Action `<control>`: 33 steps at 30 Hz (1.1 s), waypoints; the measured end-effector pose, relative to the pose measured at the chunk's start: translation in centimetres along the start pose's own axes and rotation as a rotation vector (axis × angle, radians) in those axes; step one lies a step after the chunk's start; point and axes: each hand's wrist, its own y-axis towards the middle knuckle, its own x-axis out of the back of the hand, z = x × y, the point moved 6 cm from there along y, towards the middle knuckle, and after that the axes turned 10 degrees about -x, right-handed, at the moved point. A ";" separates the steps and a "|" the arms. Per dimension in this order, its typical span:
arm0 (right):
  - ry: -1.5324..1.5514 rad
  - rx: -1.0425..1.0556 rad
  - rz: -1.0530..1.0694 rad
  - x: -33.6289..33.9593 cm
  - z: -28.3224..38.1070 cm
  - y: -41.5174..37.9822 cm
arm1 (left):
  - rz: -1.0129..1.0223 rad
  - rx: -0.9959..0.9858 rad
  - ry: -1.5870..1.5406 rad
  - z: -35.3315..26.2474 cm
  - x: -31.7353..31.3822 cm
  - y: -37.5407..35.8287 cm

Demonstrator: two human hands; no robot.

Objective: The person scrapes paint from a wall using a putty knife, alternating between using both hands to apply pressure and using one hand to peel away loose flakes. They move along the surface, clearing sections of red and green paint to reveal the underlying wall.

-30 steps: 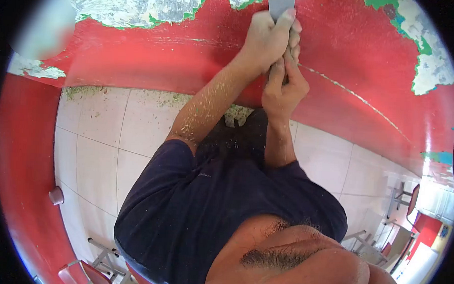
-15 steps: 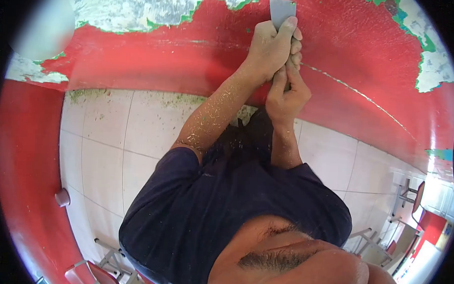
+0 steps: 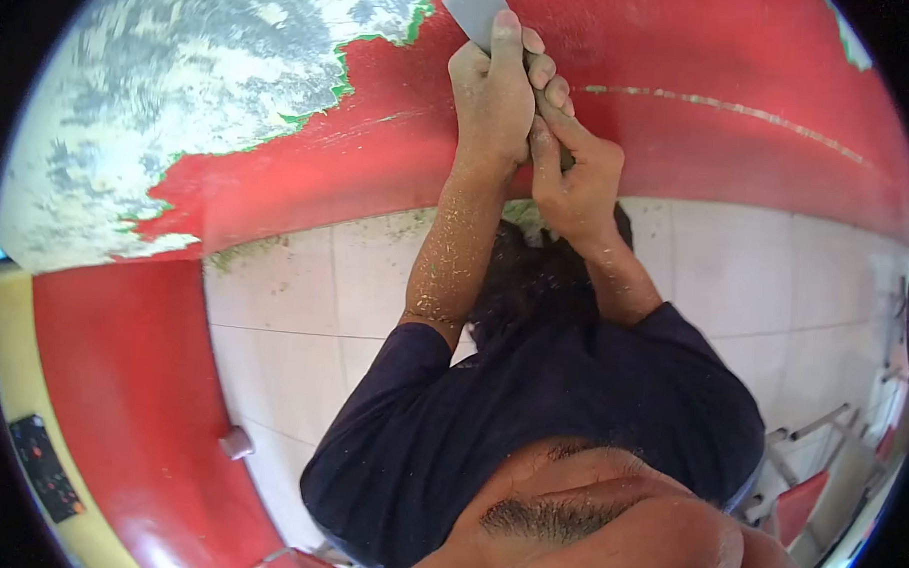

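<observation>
My left hand (image 3: 496, 105) is closed round a scraper, its thumb pressed on the base of the flat grey blade (image 3: 472, 11). Just below and to the right, my right hand (image 3: 581, 183) grips the lower end of the same tool's handle. The blade lies against the red painted wall (image 3: 643, 40), close to the jagged green edge of a stripped grey-white patch (image 3: 211, 75). Pale flakes cling to my left forearm.
Green paint scraps (image 3: 250, 252) are strewn over the tiled floor (image 3: 284, 298) along the wall's foot. A thin pale line (image 3: 726, 101) crosses the red wall on the right. Chairs (image 3: 802, 501) stand at the lower right; a small cylindrical object (image 3: 236, 444) is at the lower left.
The view has shifted, showing more of the stripped patch on the left. Both hands and the scraper now appear farther left, with the blade tilted more to the left. Both grips remain closed.
</observation>
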 end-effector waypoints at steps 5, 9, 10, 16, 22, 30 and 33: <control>0.053 0.113 -0.118 -0.6 0.4 0.5 | 0.041 -0.057 0.095 -0.7 -0.4 0.8; 0.077 0.018 -0.075 0.0 -0.6 -0.7 | -0.019 0.011 0.106 0.1 0.7 -0.6; 0.057 0.052 -0.073 0.2 -0.6 0.2 | -0.024 0.025 0.096 0.6 0.3 -0.1; -0.001 0.064 -0.041 -0.5 -1.9 -1.8 | -0.006 0.007 0.101 1.5 1.2 -0.9; -0.062 0.050 -0.008 -0.7 -3.6 -2.4 | -0.102 0.012 0.077 3.2 2.9 -1.2; -0.064 -0.005 -0.034 -1.3 -6.3 -4.5 | -0.103 0.064 0.165 6.0 4.8 -2.6; -0.047 0.020 -0.045 -1.3 -7.0 -3.8 | -0.104 0.042 0.175 5.9 4.7 -2.3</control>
